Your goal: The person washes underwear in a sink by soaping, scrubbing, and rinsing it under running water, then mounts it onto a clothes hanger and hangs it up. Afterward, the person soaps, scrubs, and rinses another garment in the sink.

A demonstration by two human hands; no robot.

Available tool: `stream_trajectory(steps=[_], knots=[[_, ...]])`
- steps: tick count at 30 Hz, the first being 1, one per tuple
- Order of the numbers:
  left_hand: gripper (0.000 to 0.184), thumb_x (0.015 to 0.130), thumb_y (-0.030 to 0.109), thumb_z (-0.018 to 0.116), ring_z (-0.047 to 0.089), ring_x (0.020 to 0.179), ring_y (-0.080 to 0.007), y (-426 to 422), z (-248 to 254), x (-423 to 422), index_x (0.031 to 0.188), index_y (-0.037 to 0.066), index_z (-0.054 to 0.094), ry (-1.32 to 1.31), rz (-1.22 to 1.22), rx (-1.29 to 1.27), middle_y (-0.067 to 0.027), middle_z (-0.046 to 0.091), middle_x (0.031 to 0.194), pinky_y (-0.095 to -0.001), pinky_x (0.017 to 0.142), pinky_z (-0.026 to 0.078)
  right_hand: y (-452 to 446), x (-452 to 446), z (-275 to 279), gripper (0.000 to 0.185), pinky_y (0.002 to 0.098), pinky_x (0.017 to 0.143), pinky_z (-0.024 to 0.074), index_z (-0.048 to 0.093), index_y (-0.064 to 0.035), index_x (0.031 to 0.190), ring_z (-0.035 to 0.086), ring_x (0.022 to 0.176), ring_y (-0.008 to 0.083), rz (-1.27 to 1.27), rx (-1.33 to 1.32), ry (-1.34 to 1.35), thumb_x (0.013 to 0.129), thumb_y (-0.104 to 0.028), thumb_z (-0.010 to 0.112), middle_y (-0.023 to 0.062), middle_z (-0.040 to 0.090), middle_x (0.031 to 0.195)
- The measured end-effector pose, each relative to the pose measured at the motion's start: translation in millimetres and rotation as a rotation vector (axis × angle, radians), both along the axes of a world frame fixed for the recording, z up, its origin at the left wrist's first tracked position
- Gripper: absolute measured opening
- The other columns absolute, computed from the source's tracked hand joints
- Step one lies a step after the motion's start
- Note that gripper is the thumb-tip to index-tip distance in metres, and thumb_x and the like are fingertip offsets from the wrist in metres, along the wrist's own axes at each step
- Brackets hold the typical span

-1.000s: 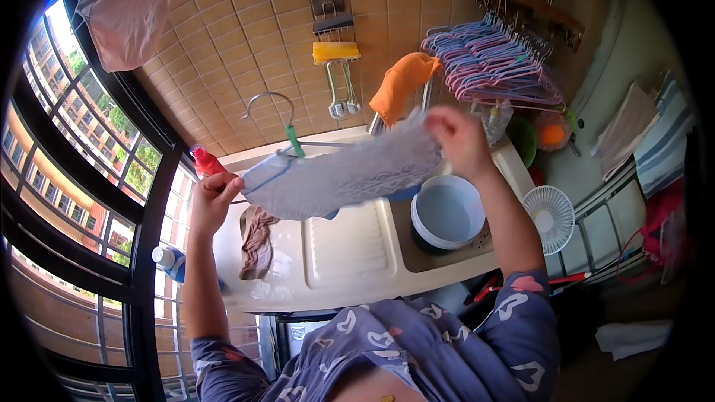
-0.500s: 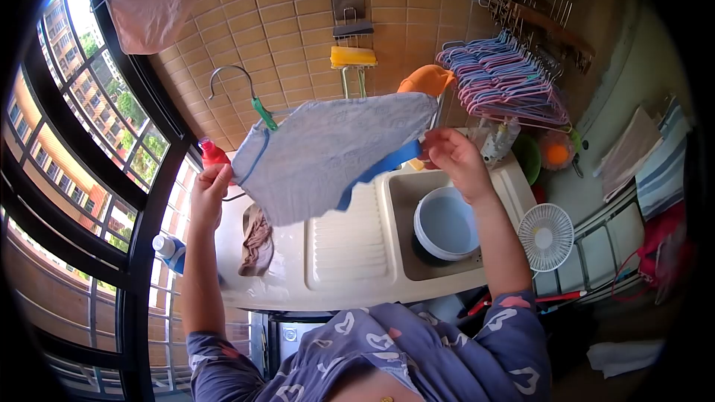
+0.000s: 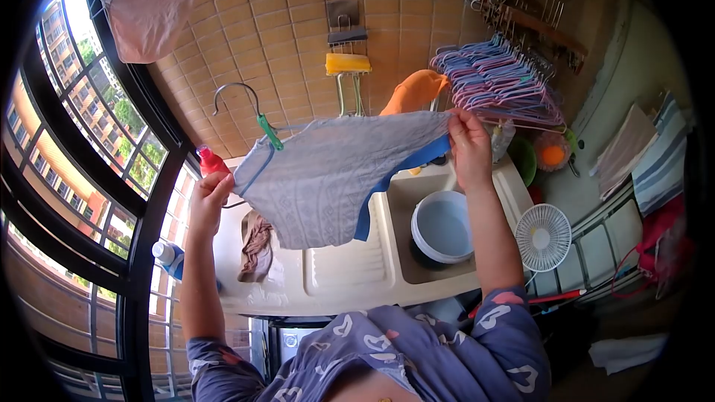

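Note:
A light grey-blue garment (image 3: 328, 175) with blue edging is stretched between my hands over the counter. My left hand (image 3: 211, 197) is closed on its left edge, beside the hanger's lower wire. My right hand (image 3: 469, 145) pinches its upper right corner, fingers wrapped on the cloth. A wire hanger (image 3: 246, 88) with a green clip (image 3: 269, 132) rises from the garment's upper left; most of its frame is hidden behind the cloth.
The sink (image 3: 404, 253) holds a white bucket (image 3: 442, 227). A crumpled brown cloth (image 3: 255, 247) lies on the counter. A red bottle (image 3: 211, 161) and a blue bottle (image 3: 170, 259) stand left. Many hangers (image 3: 499, 78) hang right, above a white fan-like object (image 3: 543, 237).
The garment has spread out and hangs lower in front. My right hand has taken its upper right corner and pulled it up and outward. The hanger has swung left.

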State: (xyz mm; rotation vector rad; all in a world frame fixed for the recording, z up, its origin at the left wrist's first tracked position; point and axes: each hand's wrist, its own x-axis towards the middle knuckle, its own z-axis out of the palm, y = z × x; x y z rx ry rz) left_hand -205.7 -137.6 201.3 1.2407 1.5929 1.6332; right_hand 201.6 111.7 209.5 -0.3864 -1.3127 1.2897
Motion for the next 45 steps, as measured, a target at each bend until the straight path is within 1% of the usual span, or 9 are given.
stream_trajectory(steps=[7, 11, 13, 16, 26, 33, 39, 41, 45], knots=[[0.023, 0.096, 0.021, 0.061, 0.037, 0.058, -0.0021, 2, 2, -1, 0.08, 0.005, 0.065, 0.031, -0.026, -0.031, 0.0079, 0.047, 0.066, -0.0214, 0.053, 0.027, -7, 3, 9, 0.018, 0.0197, 0.073, 0.0446, 0.064, -0.0056, 0.112, 0.054, 0.079, 0.0043, 0.2, 0.009, -0.158, 0.101, -0.018, 0.056, -0.0035, 0.061, 0.091], [0.026, 0.097, 0.022, 0.06, 0.04, 0.061, -0.0023, 5, 2, 6, 0.08, 0.003, 0.065, 0.127, 0.051, 0.033, 0.0069, 0.05, 0.068, -0.0218, 0.055, 0.028, -13, 3, 2, 0.019, 0.0202, 0.072, 0.0448, 0.063, -0.0051, 0.111, 0.054, 0.079, 0.0042, 0.133, -0.044, -0.164, 0.101, -0.019, 0.056, -0.0032, 0.061, 0.092], [0.027, 0.097, 0.022, 0.06, 0.04, 0.062, -0.0024, 4, 4, 7, 0.08, 0.003, 0.065, 0.113, 0.084, 0.05, 0.0067, 0.051, 0.068, -0.022, 0.056, 0.028, -8, 4, -6, 0.019, 0.0204, 0.072, 0.0446, 0.063, -0.0048, 0.11, 0.054, 0.08, 0.0044, -0.096, 0.102, -0.109, 0.102, -0.019, 0.054, -0.0026, 0.061, 0.093], [0.027, 0.098, 0.022, 0.059, 0.04, 0.062, -0.0024, 4, 7, 8, 0.079, 0.004, 0.064, 0.147, 0.053, 0.075, 0.0071, 0.051, 0.068, -0.022, 0.055, 0.028, -4, 3, -7, 0.019, 0.0203, 0.072, 0.0442, 0.062, -0.0054, 0.111, 0.055, 0.081, 0.0046, -0.131, 0.167, -0.096, 0.103, -0.02, 0.052, -0.0026, 0.061, 0.094], [0.027, 0.097, 0.02, 0.061, 0.039, 0.062, -0.0024, 0, 3, 1, 0.076, 0.002, 0.063, 0.109, 0.001, -0.041, 0.0072, 0.051, 0.068, -0.0224, 0.057, 0.029, -3, -4, -10, 0.019, 0.0205, 0.072, 0.0474, 0.06, -0.0096, 0.115, 0.056, 0.085, 0.0044, 0.073, -0.021, -0.036, 0.104, -0.022, 0.05, -0.004, 0.06, 0.097], [0.025, 0.096, 0.021, 0.063, 0.04, 0.063, -0.0033, -1, -4, 2, 0.083, 0.0, 0.068, 0.1, 0.091, -0.021, 0.0065, 0.051, 0.068, -0.023, 0.057, 0.03, -13, -7, -6, 0.019, 0.0221, 0.07, 0.0517, 0.06, -0.0039, 0.114, 0.06, 0.08, 0.0065, 0.138, 0.071, -0.429, 0.099, -0.015, 0.059, -0.0002, 0.063, 0.099], [0.023, 0.096, 0.02, 0.063, 0.042, 0.064, -0.003, -8, 8, 10, 0.084, 0.0, 0.068, 0.092, 0.076, -0.043, 0.006, 0.054, 0.07, -0.0223, 0.059, 0.031, 6, -7, -27, 0.022, 0.0279, 0.079, 0.0545, 0.054, -0.0042, 0.121, 0.064, 0.093, 0.0114, 0.104, 0.033, -0.27, 0.1, -0.01, 0.055, 0.0042, 0.065, 0.103], [0.023, 0.096, 0.02, 0.063, 0.043, 0.065, -0.0028, -7, 12, 11, 0.084, 0.0, 0.068, 0.092, 0.072, -0.007, 0.0058, 0.055, 0.071, -0.022, 0.059, 0.031, 10, -3, -28, 0.017, 0.0312, 0.083, 0.0547, 0.054, -0.0062, 0.118, 0.065, 0.095, 0.0139, 0.195, -0.092, 0.002, 0.102, -0.012, 0.049, 0.0047, 0.064, 0.105], [0.022, 0.096, 0.019, 0.063, 0.046, 0.068, -0.0029, -9, 14, 13, 0.085, 0.001, 0.068, 0.059, 0.05, -0.031, 0.0049, 0.058, 0.074, -0.0217, 0.062, 0.034, -8, -5, -17, 0.016, 0.0337, 0.082, 0.0554, 0.053, -0.0078, 0.115, 0.065, 0.095, 0.0154, 0.32, -0.173, 0.105, 0.104, -0.014, 0.044, 0.0049, 0.063, 0.107]])
